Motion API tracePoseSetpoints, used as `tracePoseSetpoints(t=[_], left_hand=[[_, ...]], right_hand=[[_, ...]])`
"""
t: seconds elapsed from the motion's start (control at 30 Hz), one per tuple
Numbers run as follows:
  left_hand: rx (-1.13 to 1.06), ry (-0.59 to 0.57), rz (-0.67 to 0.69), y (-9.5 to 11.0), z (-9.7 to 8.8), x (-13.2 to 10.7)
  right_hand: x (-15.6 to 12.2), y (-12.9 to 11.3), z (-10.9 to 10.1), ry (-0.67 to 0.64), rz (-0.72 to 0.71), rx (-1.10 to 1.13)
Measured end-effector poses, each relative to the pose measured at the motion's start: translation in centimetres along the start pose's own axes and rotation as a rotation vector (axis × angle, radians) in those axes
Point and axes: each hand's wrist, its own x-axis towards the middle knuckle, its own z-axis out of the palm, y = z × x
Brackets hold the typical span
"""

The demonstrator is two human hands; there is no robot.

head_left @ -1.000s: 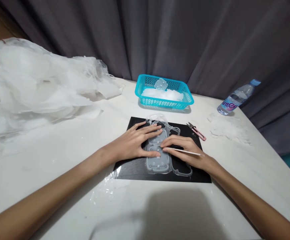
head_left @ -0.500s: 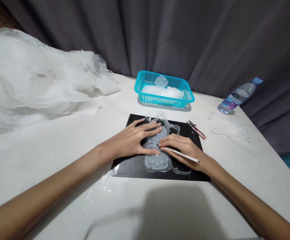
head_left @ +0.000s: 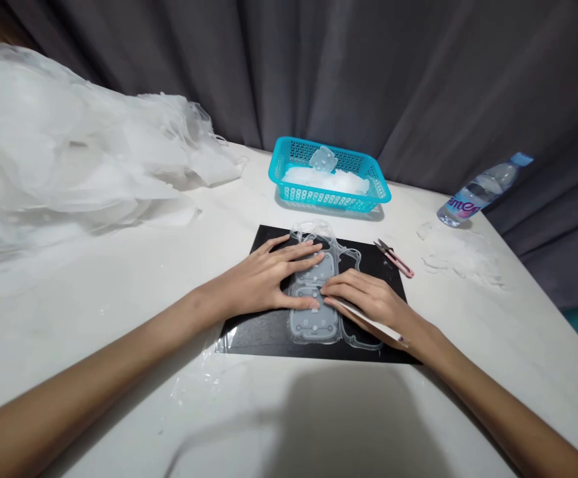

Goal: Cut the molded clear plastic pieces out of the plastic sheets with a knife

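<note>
A translucent silicone sheet of keypad-like pieces (head_left: 315, 312) lies on a black mat (head_left: 263, 328) in the middle of the white table. My left hand (head_left: 269, 279) rests flat on the sheet with its fingers spread, pressing it down. My right hand (head_left: 368, 299) is closed round a thin white stick-like tool (head_left: 368, 320), whose tip touches the sheet beside my left thumb. Thin trimmed edging of the sheet trails out to the right under my right hand.
A turquoise basket (head_left: 329, 194) with white translucent pieces stands behind the mat. Pink-handled snips (head_left: 394, 257) lie at the mat's right corner. Beyond them lie white scraps (head_left: 455, 255) and a water bottle (head_left: 482, 190) on its side. A big heap of translucent white material (head_left: 64, 153) fills the left.
The tool in my right hand has swung so its free end points lower and more toward me. My left hand has stayed in place; the view has shifted slightly.
</note>
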Motion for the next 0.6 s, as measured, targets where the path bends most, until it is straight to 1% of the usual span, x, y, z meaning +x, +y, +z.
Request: tracePoseSetpoints(t=[0.17,0.27,0.37,0.5,0.6], left_hand=[[-0.003,0.006,0.007,0.00,0.03,-0.04],[-0.010,0.010,0.011,-0.01,0.09,-0.07],[-0.024,0.025,0.017,0.02,0.11,-0.07],[-0.005,0.030,0.019,0.14,0.02,-0.04],[0.017,0.019,0.023,0.16,-0.03,-0.01]], right_hand=[[-0.24,-0.20,0.48,-0.035,0.008,-0.075],[-0.32,-0.10,0.46,-0.016,0.002,-0.080],[-0.19,0.03,0.08,0.009,0.022,-0.011],[-0.12,0.20,-0.40,-0.016,0.078,0.161],[-0.27,0.37,-0.26,0.015,0.086,0.187]])
